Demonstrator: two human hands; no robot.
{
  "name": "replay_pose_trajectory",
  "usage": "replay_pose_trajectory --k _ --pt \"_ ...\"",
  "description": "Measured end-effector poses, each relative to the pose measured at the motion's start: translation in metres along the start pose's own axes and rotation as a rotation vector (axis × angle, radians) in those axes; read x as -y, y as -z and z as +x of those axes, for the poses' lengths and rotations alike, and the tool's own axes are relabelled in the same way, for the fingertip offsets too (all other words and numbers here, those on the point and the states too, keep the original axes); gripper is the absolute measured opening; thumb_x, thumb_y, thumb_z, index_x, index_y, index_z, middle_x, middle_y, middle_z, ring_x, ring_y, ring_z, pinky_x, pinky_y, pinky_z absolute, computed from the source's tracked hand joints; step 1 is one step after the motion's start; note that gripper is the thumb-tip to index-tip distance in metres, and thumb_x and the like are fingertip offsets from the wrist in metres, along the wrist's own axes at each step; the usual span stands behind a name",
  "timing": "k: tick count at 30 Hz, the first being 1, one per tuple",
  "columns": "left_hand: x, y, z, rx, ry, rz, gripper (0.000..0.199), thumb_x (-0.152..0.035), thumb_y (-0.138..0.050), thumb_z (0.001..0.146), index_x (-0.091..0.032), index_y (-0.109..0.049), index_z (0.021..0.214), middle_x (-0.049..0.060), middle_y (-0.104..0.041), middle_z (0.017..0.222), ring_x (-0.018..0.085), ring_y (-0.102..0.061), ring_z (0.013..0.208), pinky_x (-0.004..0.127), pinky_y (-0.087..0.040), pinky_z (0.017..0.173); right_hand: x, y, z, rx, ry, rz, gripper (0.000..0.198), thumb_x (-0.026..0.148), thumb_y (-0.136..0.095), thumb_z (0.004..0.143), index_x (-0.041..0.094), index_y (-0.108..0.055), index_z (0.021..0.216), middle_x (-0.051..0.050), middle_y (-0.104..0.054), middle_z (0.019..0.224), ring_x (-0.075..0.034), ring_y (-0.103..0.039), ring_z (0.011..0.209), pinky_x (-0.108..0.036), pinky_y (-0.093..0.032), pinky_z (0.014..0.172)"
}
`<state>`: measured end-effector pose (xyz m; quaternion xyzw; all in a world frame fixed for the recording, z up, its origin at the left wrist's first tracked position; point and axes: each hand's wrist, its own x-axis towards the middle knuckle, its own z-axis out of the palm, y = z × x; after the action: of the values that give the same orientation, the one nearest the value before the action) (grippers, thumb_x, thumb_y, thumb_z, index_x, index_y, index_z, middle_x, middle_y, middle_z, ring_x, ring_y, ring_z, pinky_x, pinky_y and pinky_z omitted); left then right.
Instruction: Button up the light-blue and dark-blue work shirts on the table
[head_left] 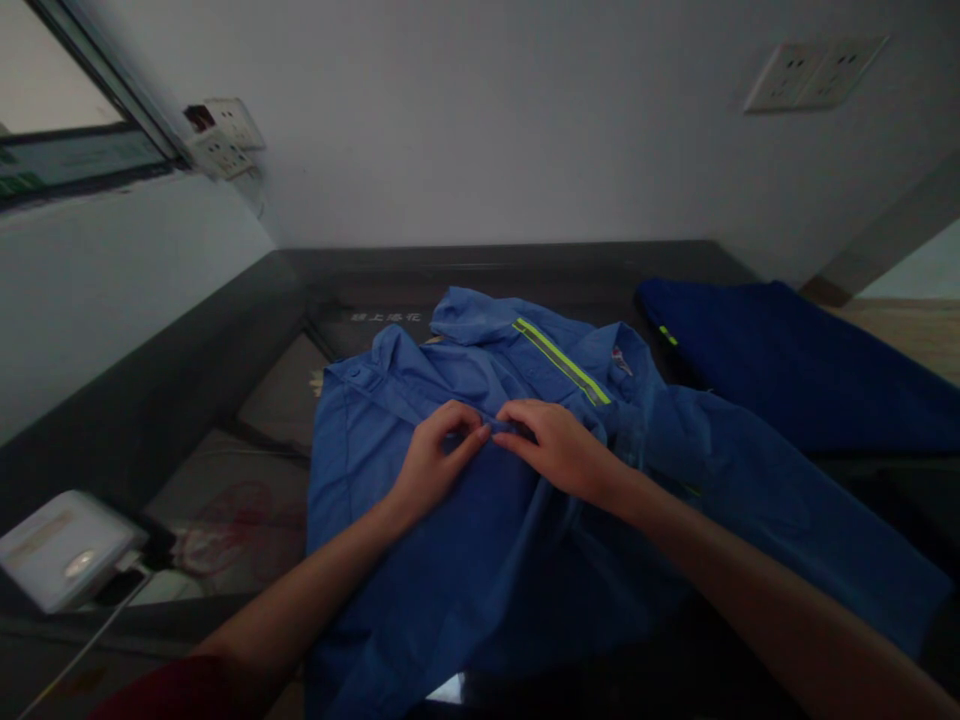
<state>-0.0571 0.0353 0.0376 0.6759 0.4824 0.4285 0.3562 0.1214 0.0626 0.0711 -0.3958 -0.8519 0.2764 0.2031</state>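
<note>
A blue work jacket [420,560] with a yellow-and-grey reflective strip [562,360] lies spread over the dark table, its sleeve [795,510] stretching to the right. Near its middle, my left hand [444,450] pinches the edge of the front opening between thumb and fingers. Close beside it, my right hand [559,445] grips the same edge in a pinch, the fingertips of both hands almost meeting. Any button or fastener between them is too small to make out. The collar and a buttoned band are creased at the far side.
A folded darker blue garment [795,360] lies at the right. On the left stands a white device [71,550] with a white cable [94,640]. The dark table [247,300] meets the wall, which carries sockets [817,75] at right and more sockets [225,140] at left.
</note>
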Motion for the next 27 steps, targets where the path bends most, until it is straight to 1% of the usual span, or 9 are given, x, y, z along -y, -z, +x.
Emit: replay_pose_trajectory --k 3,7,11,14,18,22,24,27 --pt "-0.001 -0.001 -0.001 0.018 -0.009 0.026 0.017 -0.031 -0.054 0.087 -0.017 -0.055 0.078 0.002 -0.056 0.081 0.015 -0.052 0.078 0.027 -0.044 0.073 0.000 0.001 0.000 0.019 -0.010 0.002 0.004 0.017 -0.058 0.087 0.016 -0.060 0.083 -0.002 -0.061 0.078 -0.014 -0.053 0.073 -0.026 -0.034 0.066" --pt "-0.001 0.001 0.000 0.052 -0.014 0.012 0.018 -0.032 -0.053 0.088 -0.017 -0.053 0.077 0.002 -0.054 0.080 0.015 -0.052 0.077 0.025 -0.043 0.072 -0.003 0.003 0.000 0.045 -0.024 0.006 0.009 0.019 -0.058 0.087 0.016 -0.059 0.079 0.000 -0.058 0.072 -0.013 -0.050 0.067 -0.025 -0.032 0.062" --pt "-0.002 0.002 0.000 0.059 -0.045 0.029 0.015 -0.029 -0.052 0.088 -0.018 -0.052 0.078 0.002 -0.054 0.081 0.015 -0.052 0.079 0.026 -0.043 0.074 -0.004 0.006 0.000 0.052 -0.062 0.021 0.011 0.020 -0.058 0.086 0.016 -0.057 0.077 0.001 -0.055 0.069 -0.012 -0.048 0.064 -0.025 -0.030 0.060" --pt "-0.003 0.001 0.000 0.045 -0.079 0.096 0.013 -0.026 -0.052 0.088 -0.018 -0.052 0.078 0.002 -0.054 0.081 0.015 -0.052 0.079 0.027 -0.043 0.074 -0.002 0.006 0.000 0.042 -0.061 0.005 0.012 0.020 -0.058 0.085 0.016 -0.056 0.074 0.002 -0.053 0.067 -0.012 -0.047 0.063 -0.025 -0.028 0.059" --pt "-0.004 0.000 -0.001 -0.006 -0.144 0.202 0.014 -0.025 -0.051 0.088 -0.019 -0.051 0.075 0.002 -0.054 0.079 0.016 -0.052 0.078 0.028 -0.042 0.073 0.004 0.004 -0.001 0.019 -0.036 0.017 0.012 0.019 -0.057 0.085 0.016 -0.054 0.073 0.002 -0.052 0.066 -0.012 -0.046 0.063 -0.025 -0.028 0.059" --pt "-0.001 0.001 -0.004 -0.027 -0.210 0.276 0.013 -0.023 -0.049 0.089 -0.019 -0.050 0.077 0.004 -0.055 0.087 0.017 -0.052 0.085 0.029 -0.043 0.078 0.010 0.002 -0.002 0.019 -0.047 0.099 0.015 0.017 -0.056 0.085 0.017 -0.053 0.071 0.003 -0.053 0.065 -0.011 -0.047 0.062 -0.024 -0.029 0.058" --pt "0.000 0.001 -0.006 -0.034 -0.249 0.291 0.012 -0.021 -0.049 0.090 -0.019 -0.051 0.078 0.005 -0.056 0.089 0.017 -0.052 0.086 0.029 -0.043 0.079 0.011 0.003 -0.002 0.034 -0.061 0.147 0.014 0.016 -0.055 0.086 0.017 -0.054 0.072 0.003 -0.054 0.065 -0.011 -0.048 0.062 -0.024 -0.030 0.058" --pt "0.000 0.002 -0.007 -0.022 -0.287 0.247 0.011 -0.021 -0.048 0.091 -0.019 -0.051 0.080 0.004 -0.056 0.090 0.016 -0.052 0.087 0.028 -0.043 0.079 0.010 0.006 -0.003 0.035 -0.066 0.178 0.014 0.016 -0.055 0.087 0.016 -0.056 0.073 0.003 -0.055 0.065 -0.011 -0.049 0.062 -0.024 -0.031 0.058"
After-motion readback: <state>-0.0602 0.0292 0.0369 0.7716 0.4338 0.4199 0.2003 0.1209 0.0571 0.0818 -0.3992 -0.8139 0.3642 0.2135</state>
